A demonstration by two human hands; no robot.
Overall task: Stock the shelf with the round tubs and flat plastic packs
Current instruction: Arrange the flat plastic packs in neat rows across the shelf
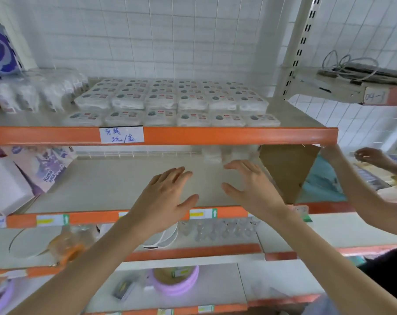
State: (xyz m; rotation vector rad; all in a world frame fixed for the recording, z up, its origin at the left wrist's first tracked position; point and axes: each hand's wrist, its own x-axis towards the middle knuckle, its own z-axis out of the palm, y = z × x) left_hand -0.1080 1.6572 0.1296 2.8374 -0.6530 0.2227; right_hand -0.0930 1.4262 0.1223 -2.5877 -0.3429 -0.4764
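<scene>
Left grip [168, 196], right grip [249, 185] outstretched, empty-handed.

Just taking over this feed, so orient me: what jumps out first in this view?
The left hand and right hand hover open, holding nothing, over the middle shelf. Above, flat plastic packs fill the top shelf in neat rows behind an orange edge bearing a handwritten label. Another person's arm reaches in at the right.

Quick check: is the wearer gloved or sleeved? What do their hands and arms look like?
Bare throughout. The left hand and right hand carry no gloves, rings or watch, and no sleeve shows on either arm down to the frame's edge.
</scene>
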